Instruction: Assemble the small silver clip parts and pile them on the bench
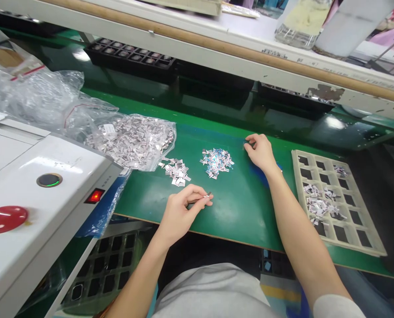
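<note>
My left hand (188, 207) pinches a small silvery part (208, 195) between thumb and fingertips, just over the green mat's front area. Farther right and back, my right hand (259, 150) has its thumb and fingers curled together at the mat; what they hold, if anything, is too small to name. Between the hands lies a pile of small parts with blue bits (217, 162). A smaller pile of silvery parts (177, 172) sits behind my left hand, beside an open clear bag (133, 139) full of similar pieces.
At the right is a beige compartment tray (342, 198) with small parts in some compartments. A white machine (67, 176) with a red button stands at the left. Behind, a shelf edge (197, 37) crosses over a black tray (130, 55). Plastic bags (41, 92) lie back left.
</note>
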`<state>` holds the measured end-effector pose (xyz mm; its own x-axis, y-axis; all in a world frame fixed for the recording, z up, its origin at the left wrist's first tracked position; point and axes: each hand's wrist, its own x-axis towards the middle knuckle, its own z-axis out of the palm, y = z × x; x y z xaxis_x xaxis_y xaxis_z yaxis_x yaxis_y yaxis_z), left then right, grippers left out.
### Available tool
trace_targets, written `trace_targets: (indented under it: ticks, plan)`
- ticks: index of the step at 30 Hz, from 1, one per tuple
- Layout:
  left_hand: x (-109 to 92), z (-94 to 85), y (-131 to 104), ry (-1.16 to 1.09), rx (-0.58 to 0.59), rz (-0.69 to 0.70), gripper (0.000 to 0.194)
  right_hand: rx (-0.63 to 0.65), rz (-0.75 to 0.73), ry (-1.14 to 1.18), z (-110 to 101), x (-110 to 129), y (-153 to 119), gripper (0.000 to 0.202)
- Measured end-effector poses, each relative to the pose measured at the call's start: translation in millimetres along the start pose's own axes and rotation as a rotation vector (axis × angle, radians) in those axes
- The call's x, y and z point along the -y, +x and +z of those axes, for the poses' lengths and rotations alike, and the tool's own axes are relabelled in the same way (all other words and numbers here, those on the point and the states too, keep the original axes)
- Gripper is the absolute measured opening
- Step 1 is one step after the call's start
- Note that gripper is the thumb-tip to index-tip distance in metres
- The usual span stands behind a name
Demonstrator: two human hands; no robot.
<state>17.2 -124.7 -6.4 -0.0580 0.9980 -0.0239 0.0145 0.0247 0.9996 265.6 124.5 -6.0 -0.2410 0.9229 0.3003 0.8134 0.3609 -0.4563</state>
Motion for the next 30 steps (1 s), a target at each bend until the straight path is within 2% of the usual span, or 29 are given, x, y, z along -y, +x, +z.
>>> trace_targets:
  ticks: [7,11,13,17,20,26,30]
  plan:
    - [0.6,-0.3,1.4,-0.166,-0.091,-0.047,0.028,-0.054,-0.006,0.034,-9.5,10.9,-0.3,0.011]
    - [0.0,-2.0,2.1,-0.214,-0.138,-0.041,0.032,-0.086,-0.017,0.151,-19.4,37.4,-14.4,0.009]
    - [-0.8,-2.6,2.4,-0.239,-0.158,-0.048,0.033,-0.025,-0.037,0.309,-25.3,61.9,-30.5,0.009]
    - [0.3,-3.3,2.5,-0.290,-0.172,-0.062,0.031,0.343,-0.151,0.596,-33.5,114.8,-70.9,0.009]
    - [3.1,-3.9,2.4,-0.317,-0.154,-0.061,0.028,0.455,-0.202,0.659,-34.2,139.6,-93.3,0.008]
    - [4.1,-3.2,2.7,-0.293,-0.157,-0.060,0.027,0.559,-0.215,0.712,-31.2,149.8,-104.5,0.012]
    - [3.8,-2.3,2.3,-0.274,-0.154,-0.057,0.026,0.553,-0.211,0.729,-30.3,149.1,-105.2,0.011]
